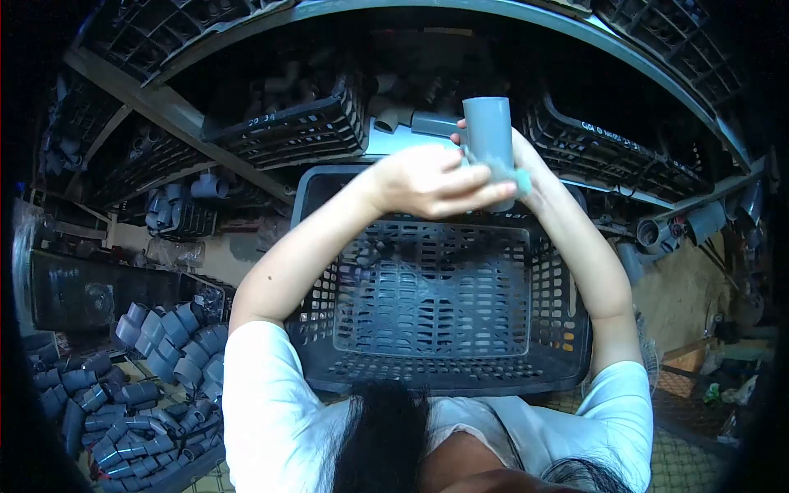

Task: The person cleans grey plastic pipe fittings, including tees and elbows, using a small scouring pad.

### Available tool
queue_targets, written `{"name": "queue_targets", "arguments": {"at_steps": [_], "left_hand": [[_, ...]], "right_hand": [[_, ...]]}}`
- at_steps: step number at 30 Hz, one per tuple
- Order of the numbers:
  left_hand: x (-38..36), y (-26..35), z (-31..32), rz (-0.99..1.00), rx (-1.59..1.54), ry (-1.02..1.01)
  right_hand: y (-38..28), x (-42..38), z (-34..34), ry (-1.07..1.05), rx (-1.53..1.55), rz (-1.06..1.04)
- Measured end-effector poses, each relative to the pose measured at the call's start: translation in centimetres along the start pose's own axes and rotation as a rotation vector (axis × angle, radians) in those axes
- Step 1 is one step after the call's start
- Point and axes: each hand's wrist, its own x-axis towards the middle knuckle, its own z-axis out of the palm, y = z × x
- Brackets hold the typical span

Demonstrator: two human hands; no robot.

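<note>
A grey plastic pipe fitting (489,127) stands upright above the basket, its open end facing up. My right hand (526,156) is wrapped round it from behind, and its fingertips show at the fitting's left side. My left hand (440,181) reaches across the front of the fitting's lower part, fingers pressed together. A pale green pad or cloth (523,181) shows at its fingertips, against the fitting; most of it is hidden. Below both hands is a large black slatted plastic basket (444,380).
Black crates (283,135) of grey fittings stand on the shelf ahead, with another marked crate (633,156) at right. Grey pipe pieces (433,124) lie between them. Many grey fittings (168,337) are heaped at lower left. A metal shelf edge (460,12) curves overhead.
</note>
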Motion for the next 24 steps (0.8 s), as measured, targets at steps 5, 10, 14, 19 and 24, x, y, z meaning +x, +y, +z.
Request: {"name": "queue_targets", "arguments": {"at_steps": [5, 10, 14, 19, 24], "left_hand": [[-0.4, -2.4, 0.1, -0.402, 0.071, 0.258], [0.8, 1.4, 0.0, -0.032, -0.025, 0.039], [1.3, -1.6, 1.0, -0.534, 0.017, 0.311], [0.8, 1.6, 1.0, -0.279, -0.068, 0.062], [0.7, -1.5, 1.2, -0.453, 0.008, 0.242]], "right_hand": [[-0.4, -0.2, 0.4, -0.045, 0.165, 0.029], [-1.1, 0.3, -0.9, 0.032, 0.046, 0.035], [-0.7, -0.3, -0.4, 0.049, -0.006, 0.008], [-0.5, 0.0, -0.5, 0.107, -0.15, -0.04], [0.1, -0.6, 0.8, 0.147, -0.081, 0.021]]}}
